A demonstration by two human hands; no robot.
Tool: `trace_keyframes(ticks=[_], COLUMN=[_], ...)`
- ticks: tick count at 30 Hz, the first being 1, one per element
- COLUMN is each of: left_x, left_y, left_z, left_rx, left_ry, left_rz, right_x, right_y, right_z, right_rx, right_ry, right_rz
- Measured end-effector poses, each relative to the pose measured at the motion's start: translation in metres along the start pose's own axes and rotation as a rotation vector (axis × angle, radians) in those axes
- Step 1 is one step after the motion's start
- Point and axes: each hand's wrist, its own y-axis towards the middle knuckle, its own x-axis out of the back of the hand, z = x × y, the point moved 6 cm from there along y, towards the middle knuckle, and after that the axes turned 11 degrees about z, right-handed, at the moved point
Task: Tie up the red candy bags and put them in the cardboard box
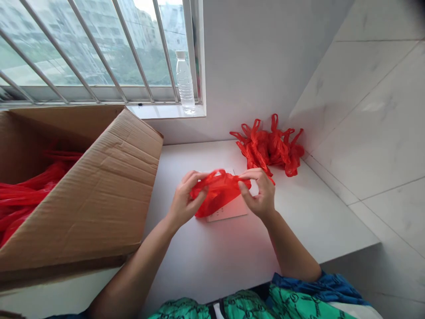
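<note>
1. Noting, nearest the camera, green patterned clothing [245, 303], closer in than the fingers of the left hand [182, 201] and right hand [263, 197].
2. Seeing a red plastic bag [215, 196] between the two sets of fingers, partly covering a pale card [232, 212] on the white table [212, 261]; not telling whether touching the card.
3. Judging from thin, creased film: probably handling as light, limp, slippery and easily torn. Favouring two spread points along the rim, pinching gently.
4. Grasping the bag's left end between left thumb and fingertips; pinching its right end likewise on the right.
5. Angling both forearms [148, 257] forward and inward, bending the right wrist inward, holding the right thumb below the fingers.
6. Seeing bunched red bags [270, 144] beyond the right fingers; spotting an open carton [109, 177] with more red plastic [49, 177] left of the left fingers.
</note>
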Motion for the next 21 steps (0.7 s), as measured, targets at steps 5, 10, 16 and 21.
trace_keyframes(ticks=[5, 10, 16, 21], left_x=[-0.004, -0.025, -0.034, -0.027], left_y=[-0.008, -0.020, -0.022, -0.027], left_z=[-0.014, -0.013, 0.027, 0.046], left_rx=[-0.034, 0.006, 0.198, 0.248], left_ry=[-0.018, 0.291, 0.673, 0.839], left_rz=[0.256, 0.503, 0.309, 0.252], right_x=[-0.046, -0.071, -0.066, -0.054], right_y=[0.000, -0.005, -0.011, -0.015], right_z=[-0.001, -0.034, -0.049, -0.052], right_rx=[0.052, -0.072, -0.101, -0.182], right_ry=[-0.098, -0.390, -0.656, -0.625], right_rz=[0.460, 0.604, 0.546, 0.621])
